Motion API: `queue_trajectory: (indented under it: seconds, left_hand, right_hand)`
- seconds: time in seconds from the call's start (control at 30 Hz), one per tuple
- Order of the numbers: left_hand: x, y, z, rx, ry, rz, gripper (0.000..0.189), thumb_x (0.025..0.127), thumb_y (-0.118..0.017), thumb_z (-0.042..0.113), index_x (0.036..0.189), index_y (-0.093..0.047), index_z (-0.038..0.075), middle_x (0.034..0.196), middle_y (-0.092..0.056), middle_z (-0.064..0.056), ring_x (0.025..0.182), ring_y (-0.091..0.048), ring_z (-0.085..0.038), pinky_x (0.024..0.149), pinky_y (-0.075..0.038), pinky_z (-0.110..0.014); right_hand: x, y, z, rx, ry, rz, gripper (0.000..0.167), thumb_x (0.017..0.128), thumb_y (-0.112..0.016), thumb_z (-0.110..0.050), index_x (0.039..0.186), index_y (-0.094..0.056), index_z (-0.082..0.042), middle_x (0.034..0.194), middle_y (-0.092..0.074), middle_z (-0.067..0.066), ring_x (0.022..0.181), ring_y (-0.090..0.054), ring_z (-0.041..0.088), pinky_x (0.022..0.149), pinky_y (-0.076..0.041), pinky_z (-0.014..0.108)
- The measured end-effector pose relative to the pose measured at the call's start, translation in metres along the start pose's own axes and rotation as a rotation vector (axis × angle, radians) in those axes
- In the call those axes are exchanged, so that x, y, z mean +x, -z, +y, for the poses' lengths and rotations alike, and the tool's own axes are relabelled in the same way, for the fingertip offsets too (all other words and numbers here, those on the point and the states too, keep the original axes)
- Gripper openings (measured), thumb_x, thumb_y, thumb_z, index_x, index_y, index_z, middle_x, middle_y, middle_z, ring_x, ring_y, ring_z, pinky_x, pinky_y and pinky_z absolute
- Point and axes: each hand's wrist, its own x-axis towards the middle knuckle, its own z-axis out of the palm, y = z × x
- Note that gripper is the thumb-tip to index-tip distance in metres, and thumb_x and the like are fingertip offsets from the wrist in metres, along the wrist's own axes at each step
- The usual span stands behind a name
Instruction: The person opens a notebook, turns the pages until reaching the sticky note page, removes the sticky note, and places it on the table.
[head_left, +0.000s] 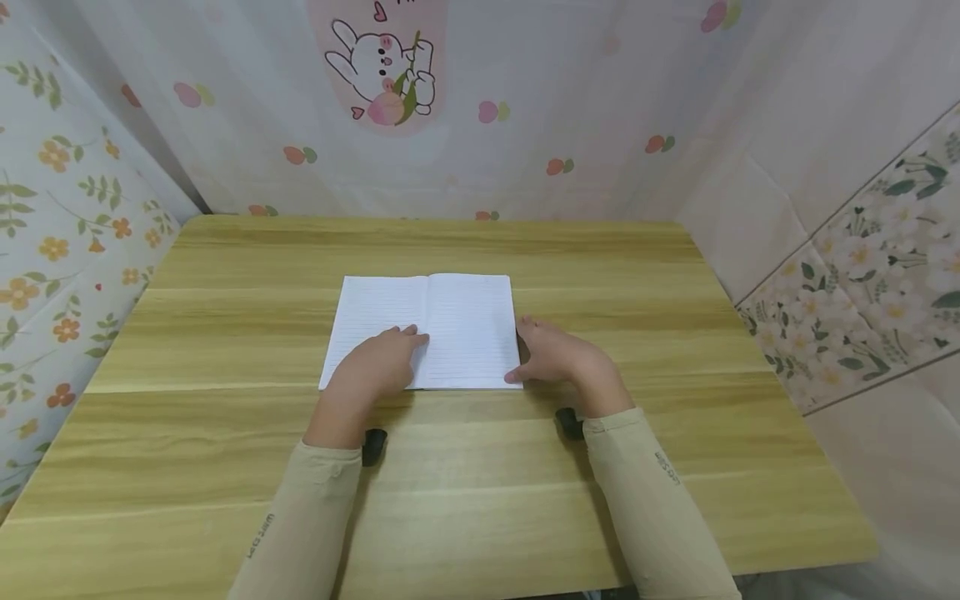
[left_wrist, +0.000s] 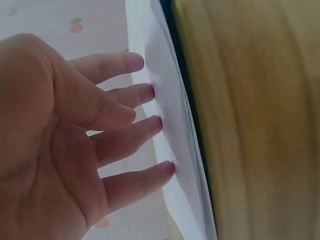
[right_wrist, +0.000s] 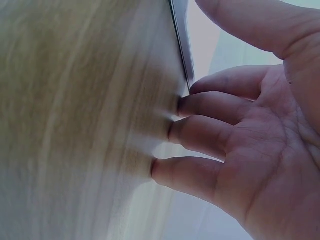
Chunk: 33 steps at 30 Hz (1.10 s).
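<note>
An open notebook with blank, lined white pages lies flat on the wooden table. On its left page rests my left hand, its fingertips touching the paper close to the centre fold. The left wrist view shows those fingers spread and fairly straight against the page, gripping nothing. At the notebook's right edge is my right hand, with the thumb by the near right corner. In the right wrist view, its fingertips touch the table and the index finger meets the notebook's edge.
The wooden table extends around the notebook on all sides. A white curtain with a rabbit print hangs behind it. Flowered cloth borders the left side, and a tiled wall the right. Dark wrist pieces sit below both hands.
</note>
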Motion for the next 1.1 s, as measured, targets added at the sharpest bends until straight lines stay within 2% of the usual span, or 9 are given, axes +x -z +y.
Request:
queue_trajectory:
  seconds: [0.13,0.33,0.63,0.9,1.1]
  left_hand:
    - [0.0018,-0.0012,0.0014,-0.022,0.007,-0.046,0.056,0.108,-0.030,0.003,0.163,-0.041,0.003,0.172,-0.033,-0.024,0.162,-0.027,-0.048,0.132,-0.028,-0.059]
    - [-0.0002,0.0007,0.0058,-0.043,0.007,-0.058,0.056,0.107,-0.031,0.004,0.162,-0.039,0.000,0.171,-0.031,-0.028,0.161,-0.025,-0.051,0.131,-0.026,-0.062]
    - [-0.0011,0.0024,0.0064,-0.053,-0.019,-0.037,0.053,0.112,-0.030,0.014,0.160,-0.043,-0.002,0.169,-0.034,-0.031,0.160,-0.027,-0.053,0.132,-0.026,-0.061]
    - [0.0038,-0.0006,0.0053,-0.060,-0.028,-0.027,0.057,0.113,-0.045,0.031,0.156,-0.047,-0.005,0.168,-0.035,-0.033,0.159,-0.028,-0.055,0.130,-0.029,-0.062]
    - [0.0029,-0.0010,0.0094,-0.064,0.001,-0.018,0.078,0.106,-0.056,0.056,0.153,-0.051,-0.006,0.166,-0.038,-0.034,0.156,-0.033,-0.056,0.125,-0.037,-0.065]
  right_hand:
    - [0.0009,-0.0002,0.0007,0.000,-0.004,0.003,0.103,0.099,-0.077,-0.039,0.169,-0.014,0.004,0.178,-0.015,0.024,0.167,-0.016,0.039,0.136,-0.020,0.053]
    - [0.0007,-0.0012,0.0019,0.014,-0.003,0.000,0.103,0.099,-0.076,-0.039,0.169,-0.013,0.003,0.178,-0.013,0.023,0.168,-0.013,0.039,0.136,-0.018,0.053]
    - [0.0029,-0.0026,0.0016,0.041,0.028,0.012,0.101,0.098,-0.079,-0.033,0.172,-0.015,-0.012,0.179,-0.013,0.021,0.168,-0.012,0.040,0.136,-0.018,0.055]
    - [0.0036,-0.0018,-0.0019,0.022,0.011,0.023,0.099,0.097,-0.080,-0.035,0.172,-0.019,-0.015,0.177,-0.016,0.024,0.167,-0.014,0.041,0.135,-0.019,0.057]
    - [0.0018,-0.0024,-0.0062,0.037,-0.003,0.052,0.109,0.097,-0.080,-0.035,0.173,-0.005,-0.011,0.178,-0.018,0.019,0.166,-0.017,0.042,0.135,-0.019,0.056]
